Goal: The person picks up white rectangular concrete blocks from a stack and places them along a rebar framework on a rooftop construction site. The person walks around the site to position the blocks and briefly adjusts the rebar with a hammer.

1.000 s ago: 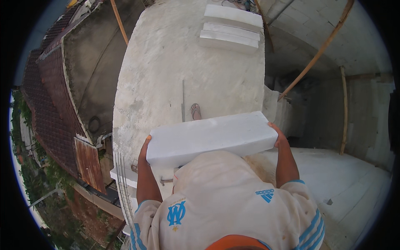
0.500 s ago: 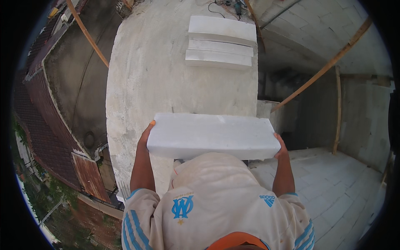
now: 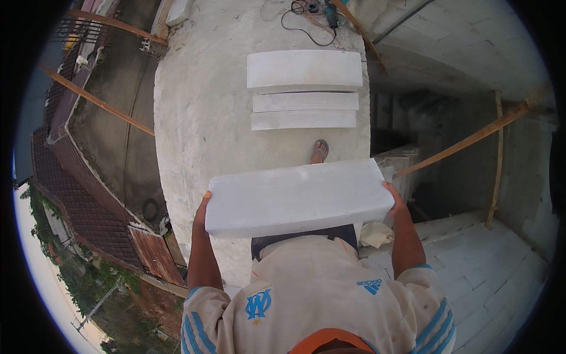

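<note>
"From the head view, what is in the hands?"

"One long white block point(image 3: 298, 197), held crosswise in front of the belly. The left hand point(image 3: 201, 210) clasps one end and the right hand point(image 3: 397, 202) the other. The thumbs show by the top edges; I can't tell how the fingers sit underneath."

"Is it resting on anything?"

"The hands bear it, above the concrete floor point(image 3: 200, 112). Its lower edge is close to the shirt point(image 3: 318, 277), but I can't tell whether it touches the body."

"What has just changed?"

"Half a second ago the other blocks lay further up the view. Now the far block point(image 3: 303, 69) and the near block point(image 3: 304, 112) lie much closer to the held one, and a sandalled foot point(image 3: 319, 152) has come out beyond its edge. The held block also slants more now, its right end further up the view."

"And the near one is a single piece?"

"It shows two strips; I can't tell if that is one block or two."

"So what does the change mean?"

"I'd judge the person is walking the block forward, toward the others and the power tool point(image 3: 331, 17) behind them. The grasp looks the same, so nothing has been set down yet."
</note>
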`<state>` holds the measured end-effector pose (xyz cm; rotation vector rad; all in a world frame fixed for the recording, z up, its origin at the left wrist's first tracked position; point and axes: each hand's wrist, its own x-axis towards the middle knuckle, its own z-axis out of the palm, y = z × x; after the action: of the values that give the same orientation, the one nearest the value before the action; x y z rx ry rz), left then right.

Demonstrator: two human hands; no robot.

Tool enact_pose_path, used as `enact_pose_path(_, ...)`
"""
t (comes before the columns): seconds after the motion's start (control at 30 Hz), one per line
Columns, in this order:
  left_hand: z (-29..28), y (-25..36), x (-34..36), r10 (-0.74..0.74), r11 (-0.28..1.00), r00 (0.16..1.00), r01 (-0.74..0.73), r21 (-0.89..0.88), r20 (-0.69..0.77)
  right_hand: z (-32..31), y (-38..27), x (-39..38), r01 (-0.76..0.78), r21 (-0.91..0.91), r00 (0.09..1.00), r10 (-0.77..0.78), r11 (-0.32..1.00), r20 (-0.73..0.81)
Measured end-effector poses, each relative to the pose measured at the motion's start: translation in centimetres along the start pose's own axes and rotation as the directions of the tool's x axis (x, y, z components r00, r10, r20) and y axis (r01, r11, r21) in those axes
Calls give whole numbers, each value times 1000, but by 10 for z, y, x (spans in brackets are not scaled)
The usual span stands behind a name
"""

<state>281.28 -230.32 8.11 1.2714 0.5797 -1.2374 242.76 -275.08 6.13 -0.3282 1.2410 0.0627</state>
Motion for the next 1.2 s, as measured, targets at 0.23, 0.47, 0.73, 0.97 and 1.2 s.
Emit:
enact_pose_path(0.23, 43, 39, 120, -74, 997, 995, 74, 4, -66, -12, -87, 100, -8, -50, 996, 3, 999, -93)
enact_pose_path(0.47, 50, 50, 278, -55, 997, 998, 55, -49, -13, -11, -135, 226, 135, -101, 980, -148, 986, -132)
enact_pose_path(0.73, 67, 88, 422, 60, 996, 996, -56, 67, -58, 0, -159, 355, 289, -292, 952, -305, 912, -9)
enact_pose_path(0.97, 56, 80, 491, 111, 992, 994, -111, 63, -10, 3, -159, 413, 403, -266, 912, -408, 875, 41)
enact_pose_path(1.2, 36, 69, 497, 75, 917, 975, 16, 399, -211, 9, -158, 410, 289, -630, 895, -437, 721, -90)
